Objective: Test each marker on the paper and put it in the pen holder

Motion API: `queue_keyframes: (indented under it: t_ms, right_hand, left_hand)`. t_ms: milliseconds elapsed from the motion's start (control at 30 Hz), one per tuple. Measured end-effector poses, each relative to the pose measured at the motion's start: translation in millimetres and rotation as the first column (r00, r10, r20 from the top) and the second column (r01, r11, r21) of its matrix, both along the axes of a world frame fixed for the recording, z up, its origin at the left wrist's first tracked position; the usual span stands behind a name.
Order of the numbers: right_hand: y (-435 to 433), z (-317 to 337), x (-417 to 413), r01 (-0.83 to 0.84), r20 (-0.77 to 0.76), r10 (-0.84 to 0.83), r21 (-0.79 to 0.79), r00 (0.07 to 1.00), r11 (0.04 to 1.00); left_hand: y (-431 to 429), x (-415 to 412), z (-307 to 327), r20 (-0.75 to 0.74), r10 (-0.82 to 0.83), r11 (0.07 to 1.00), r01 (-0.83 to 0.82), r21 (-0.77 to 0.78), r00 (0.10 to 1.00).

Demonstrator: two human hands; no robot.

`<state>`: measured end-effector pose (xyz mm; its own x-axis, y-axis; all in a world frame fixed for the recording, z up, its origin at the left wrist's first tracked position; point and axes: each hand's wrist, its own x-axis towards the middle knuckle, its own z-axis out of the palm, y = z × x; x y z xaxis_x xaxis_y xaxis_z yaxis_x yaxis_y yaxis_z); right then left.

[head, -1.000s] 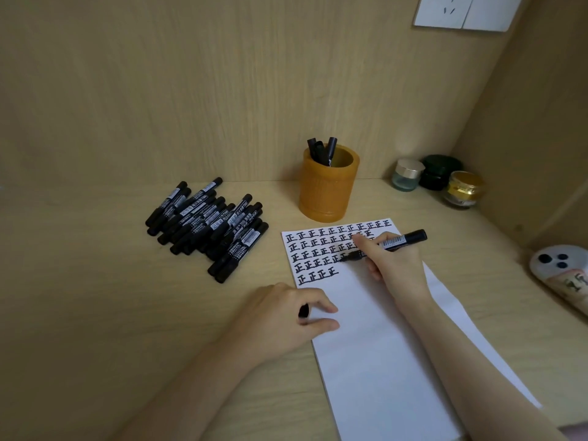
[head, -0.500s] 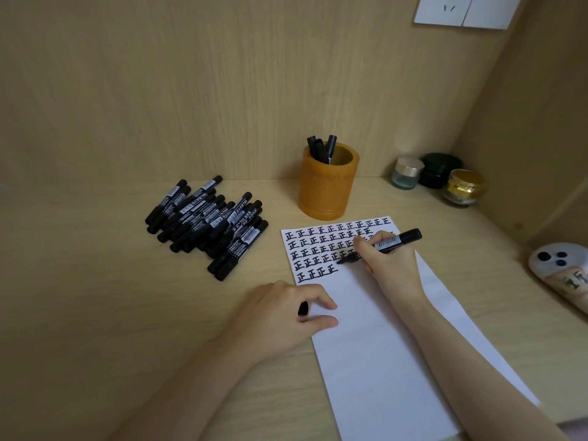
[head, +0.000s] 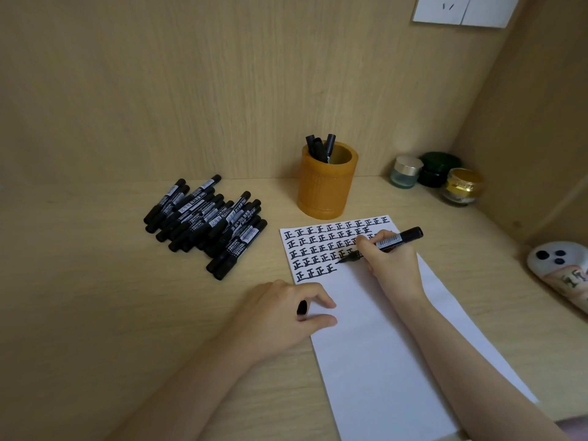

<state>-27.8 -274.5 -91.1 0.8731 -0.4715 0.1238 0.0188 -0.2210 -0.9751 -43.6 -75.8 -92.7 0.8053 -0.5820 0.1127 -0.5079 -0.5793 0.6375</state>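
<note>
A marker (head: 381, 246) is being pinched near its tip by the right hand (head: 389, 262), tip touching the paper (head: 375, 345). Its cap (head: 301, 307) is being clamped in the left hand (head: 283, 316). Light, rigid, probably slick: best gripped mid-barrel.

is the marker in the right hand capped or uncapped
Uncapped: the marker shows its bare tip on the paper; the left hand holds a black cap.

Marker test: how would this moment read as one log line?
right hand: writing with marker on paper | left hand: holding cap | pen holder: few markers
</note>
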Motion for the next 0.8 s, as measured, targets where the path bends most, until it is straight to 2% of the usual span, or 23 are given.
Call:
queue_keyframes:
  t_ms: [300,467,667,800]
  right_hand:
    - [2.5,6.0,-2.1,-0.013,-0.012,0.012,-0.087,1.0,0.996]
    - [1.1,5.1,-3.3,-0.002,-0.006,0.002,-0.026,1.0,1.0]
    - [2.4,4.7,-3.6,0.007,0.004,-0.007,-0.074,1.0,0.997]
    - [1.0,3.1,-2.5,-0.006,0.013,0.007,-0.018,1.0,1.0]
  left_hand:
    - [0.2,-0.3,0.8,-0.009,-0.004,1.0,0.004,0.008,1.0]
    - [-0.3,-0.5,0.6,-0.011,-0.001,1.0,0.001,0.006,1.0]
    - [-0.2,-0.8,1.6,-0.018,-0.012,1.0,0.012,0.002,1.0]
    - [-0.2,-1.0,1.4,-0.005,-0.006,1.0,0.006,0.01,1.0]
